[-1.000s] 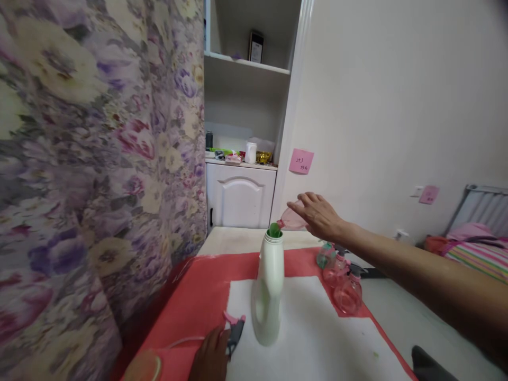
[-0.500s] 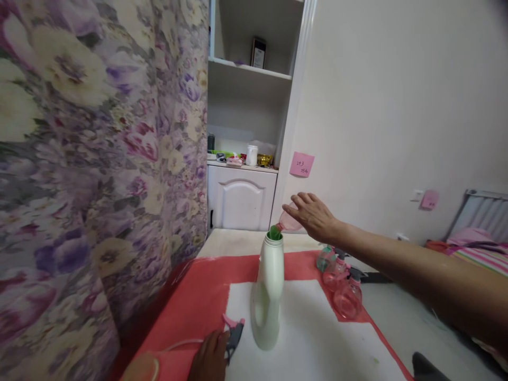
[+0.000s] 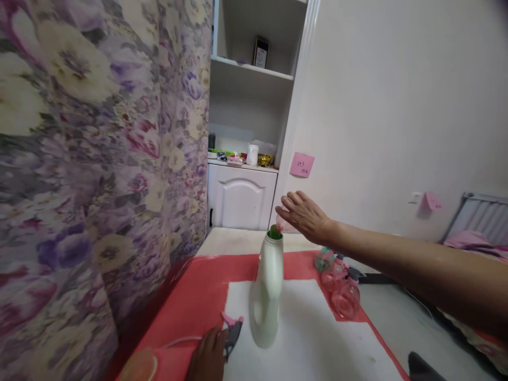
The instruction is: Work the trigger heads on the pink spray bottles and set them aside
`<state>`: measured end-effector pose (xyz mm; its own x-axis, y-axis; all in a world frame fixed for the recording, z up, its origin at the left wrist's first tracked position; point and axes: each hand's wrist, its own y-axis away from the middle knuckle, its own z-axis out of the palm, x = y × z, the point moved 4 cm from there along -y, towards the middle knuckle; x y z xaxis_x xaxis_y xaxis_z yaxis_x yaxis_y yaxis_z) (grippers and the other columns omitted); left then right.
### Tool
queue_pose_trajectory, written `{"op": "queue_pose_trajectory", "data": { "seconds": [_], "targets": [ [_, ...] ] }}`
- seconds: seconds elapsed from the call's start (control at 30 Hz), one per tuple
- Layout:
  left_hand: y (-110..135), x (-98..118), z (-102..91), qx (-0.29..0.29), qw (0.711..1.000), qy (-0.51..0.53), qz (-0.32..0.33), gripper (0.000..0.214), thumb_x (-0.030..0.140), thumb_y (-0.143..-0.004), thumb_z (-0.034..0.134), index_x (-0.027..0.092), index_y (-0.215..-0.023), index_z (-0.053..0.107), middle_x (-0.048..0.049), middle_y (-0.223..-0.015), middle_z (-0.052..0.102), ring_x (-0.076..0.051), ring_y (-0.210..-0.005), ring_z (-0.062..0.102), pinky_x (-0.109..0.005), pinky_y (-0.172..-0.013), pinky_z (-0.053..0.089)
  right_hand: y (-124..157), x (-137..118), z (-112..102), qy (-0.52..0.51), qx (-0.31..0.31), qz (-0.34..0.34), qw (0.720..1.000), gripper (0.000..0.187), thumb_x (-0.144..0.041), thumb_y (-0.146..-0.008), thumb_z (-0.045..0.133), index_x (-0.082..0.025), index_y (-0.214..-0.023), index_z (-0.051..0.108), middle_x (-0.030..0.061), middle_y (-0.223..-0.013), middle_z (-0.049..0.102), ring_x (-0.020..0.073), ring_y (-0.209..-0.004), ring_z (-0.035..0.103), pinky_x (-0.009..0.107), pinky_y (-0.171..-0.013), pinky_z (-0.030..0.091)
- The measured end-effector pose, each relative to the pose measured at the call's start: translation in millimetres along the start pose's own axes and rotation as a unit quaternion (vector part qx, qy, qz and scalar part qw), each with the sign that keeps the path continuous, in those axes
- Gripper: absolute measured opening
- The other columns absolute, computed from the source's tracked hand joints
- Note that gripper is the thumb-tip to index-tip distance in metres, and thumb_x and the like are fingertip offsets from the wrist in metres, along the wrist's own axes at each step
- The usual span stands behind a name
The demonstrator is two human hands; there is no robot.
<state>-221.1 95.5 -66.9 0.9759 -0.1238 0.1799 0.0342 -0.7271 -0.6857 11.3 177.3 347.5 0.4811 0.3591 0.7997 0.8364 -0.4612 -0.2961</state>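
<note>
A pale green jug (image 3: pixel 266 301) with a moulded handle stands upright on white paper, its cap off and green showing inside its neck. Above its mouth, my right hand (image 3: pixel 304 214) grips a clear pink bottle (image 3: pixel 282 224) from over the top. That bottle is tipped, its neck at the jug's opening, and my fingers hide most of its body. At the lower edge my left hand (image 3: pixel 208 355) has its fingers closed against a grey and pink spray head (image 3: pixel 233 336). A thin tube (image 3: pixel 184 339) trails left from it.
Several spray bottles, including a pink one (image 3: pixel 346 300) and a green one (image 3: pixel 323 259), stand along the table's right side. A round peach-coloured object (image 3: pixel 139 365) is at lower left. A floral curtain (image 3: pixel 107 174) hangs left, with a white cupboard (image 3: pixel 243 196) behind.
My right hand and the pink bottle have shifted slightly left, closer over the jug's mouth. My left hand and the spray head stay nearly in place.
</note>
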Motion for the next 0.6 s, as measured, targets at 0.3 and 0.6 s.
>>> {"op": "queue_pose_trajectory", "data": {
  "seconds": [0.3, 0.6],
  "targets": [
    [-2, 4, -0.7, -0.027, 0.997, -0.062, 0.036, 0.044, 0.014, -0.081, 0.045, 0.022, -0.117, 0.07, -0.007, -0.119, 0.075, -0.024, -0.11, 0.069, -0.038, -0.093, 0.059, 5, -3, 1, -0.009, 0.006, 0.002, 1.0, 0.04, -0.013, -0.085, 0.054, -0.02, -0.124, 0.055, 0.0133, -0.119, 0.059, 0.0319, -0.106, 0.047, 0.042, -0.088, 0.034],
    [0, 5, -2.4, -0.011, 0.992, -0.107, 0.067, 0.044, 0.012, -0.082, 0.043, 0.02, -0.116, 0.07, -0.0088, -0.116, 0.076, -0.026, -0.107, 0.07, -0.038, -0.091, 0.059, 13, -4, 7, -0.041, 0.006, 0.005, 0.999, 0.045, -0.009, -0.084, 0.053, -0.019, -0.128, 0.054, 0.0143, -0.12, 0.059, 0.0307, -0.107, 0.049, 0.041, -0.09, 0.035]
  ]
}}
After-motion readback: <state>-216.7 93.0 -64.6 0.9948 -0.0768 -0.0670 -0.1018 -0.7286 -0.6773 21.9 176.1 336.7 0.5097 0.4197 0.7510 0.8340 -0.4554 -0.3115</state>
